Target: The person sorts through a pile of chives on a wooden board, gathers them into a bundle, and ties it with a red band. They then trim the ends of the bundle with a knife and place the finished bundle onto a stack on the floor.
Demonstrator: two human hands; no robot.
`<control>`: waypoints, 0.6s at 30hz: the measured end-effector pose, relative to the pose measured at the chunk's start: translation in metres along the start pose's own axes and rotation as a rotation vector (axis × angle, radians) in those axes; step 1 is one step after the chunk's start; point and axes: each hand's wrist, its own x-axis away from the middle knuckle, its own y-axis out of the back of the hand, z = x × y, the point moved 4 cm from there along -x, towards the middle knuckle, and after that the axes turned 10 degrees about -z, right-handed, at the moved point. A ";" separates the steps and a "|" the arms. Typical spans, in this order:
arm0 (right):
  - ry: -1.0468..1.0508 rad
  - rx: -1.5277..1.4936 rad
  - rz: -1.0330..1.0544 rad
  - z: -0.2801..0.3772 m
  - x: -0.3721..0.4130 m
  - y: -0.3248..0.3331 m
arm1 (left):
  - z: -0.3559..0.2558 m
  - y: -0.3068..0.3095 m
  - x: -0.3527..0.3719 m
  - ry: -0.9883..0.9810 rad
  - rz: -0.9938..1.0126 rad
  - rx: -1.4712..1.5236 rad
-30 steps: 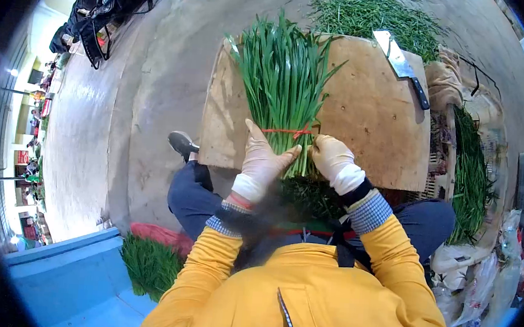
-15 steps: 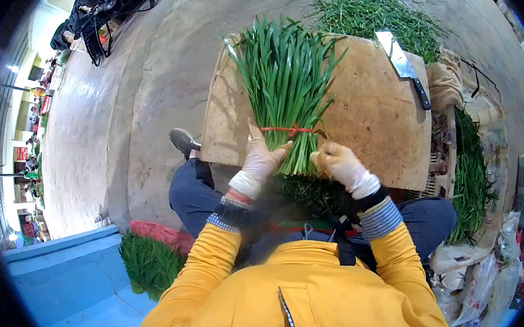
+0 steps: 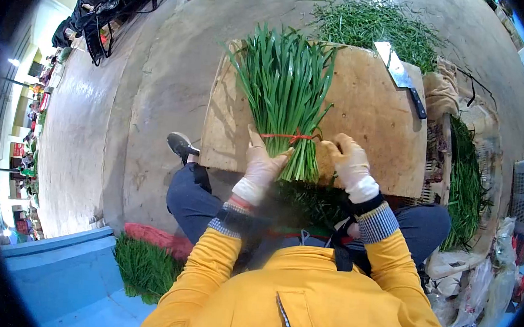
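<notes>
A bunch of garlic chives (image 3: 285, 92) lies on a wooden board (image 3: 372, 147), its long flat leaves pointing away from me and its cut stems toward me. A red tie (image 3: 285, 136) circles it near the stem end. My gloved left hand (image 3: 262, 163) is closed around the left side of the stems, thumb on top, just below the tie. Right of the bunch, my gloved right hand (image 3: 350, 162) is raised with its fingers curled in a pinch, apart from the stems. Whatever its fingertips hold, if anything, is too small to make out.
A knife (image 3: 400, 75) lies at the board's far right. Loose green leaves (image 3: 375, 25) are heaped on the floor beyond. More greens (image 3: 464, 177) fill a crate at right, and another bundle (image 3: 145, 265) sits at lower left by a blue ledge (image 3: 61, 253).
My right hand has moved off the stem ends, up and to the right, its fingers loosening somewhat. My left hand keeps its hold on the bunch.
</notes>
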 end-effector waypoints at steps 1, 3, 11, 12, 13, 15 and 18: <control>0.031 -0.084 -0.004 -0.012 -0.001 -0.024 | -0.016 0.004 0.004 -0.124 -0.031 -0.135; 0.092 -0.105 0.015 -0.005 0.004 -0.059 | -0.020 -0.001 0.007 -0.179 -0.058 -0.085; 0.037 0.154 0.101 0.004 -0.017 0.011 | 0.016 0.053 -0.017 0.156 0.251 0.475; 0.182 -0.151 0.007 0.010 -0.013 0.007 | 0.047 0.065 -0.025 0.220 0.194 0.542; 0.323 -0.460 -0.084 0.018 -0.010 0.007 | 0.037 0.074 -0.024 0.223 0.186 0.542; 0.415 -0.401 -0.069 0.035 -0.009 -0.007 | 0.016 0.102 -0.027 0.211 0.012 0.350; 0.456 -0.259 0.037 0.042 -0.020 -0.031 | 0.010 0.120 -0.036 0.292 0.145 0.369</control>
